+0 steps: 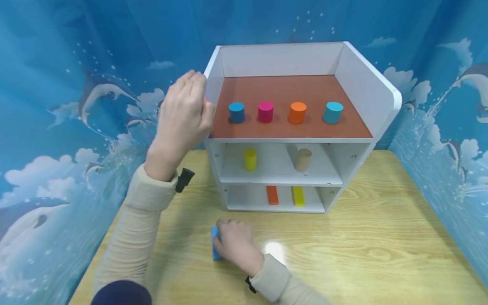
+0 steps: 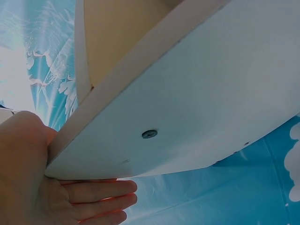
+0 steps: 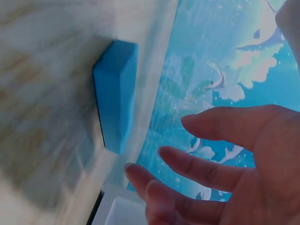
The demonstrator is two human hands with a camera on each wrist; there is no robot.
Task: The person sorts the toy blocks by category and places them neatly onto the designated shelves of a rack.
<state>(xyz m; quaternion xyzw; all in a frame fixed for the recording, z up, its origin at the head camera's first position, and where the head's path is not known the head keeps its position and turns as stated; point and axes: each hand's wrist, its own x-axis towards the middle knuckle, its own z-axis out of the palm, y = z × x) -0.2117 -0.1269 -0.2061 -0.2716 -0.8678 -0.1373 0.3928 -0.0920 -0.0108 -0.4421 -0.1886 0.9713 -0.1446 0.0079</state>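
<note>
My left hand (image 1: 181,114) is raised at the left side of a white toy shelf (image 1: 282,61). In the left wrist view its fingers (image 2: 101,192) lie straight beside the panel edge, which sits against the palm near the thumb. My right hand (image 1: 237,243) hovers over a blue rectangular block (image 1: 215,250) on the table in front of the shelf, partly covering it in the head view. The right wrist view shows that block (image 3: 115,93) apart from the fingers, which are spread and slightly bent with nothing between them.
On the brown top stand blue (image 1: 237,113), pink (image 1: 265,112), orange (image 1: 297,113) and teal (image 1: 333,113) cylinders. The middle level holds yellow (image 1: 250,160) and wooden (image 1: 303,160) cylinders. Orange (image 1: 272,195) and yellow (image 1: 298,196) flat blocks lie at the bottom. A dolphin-print curtain (image 1: 45,106) surrounds the table (image 1: 381,245).
</note>
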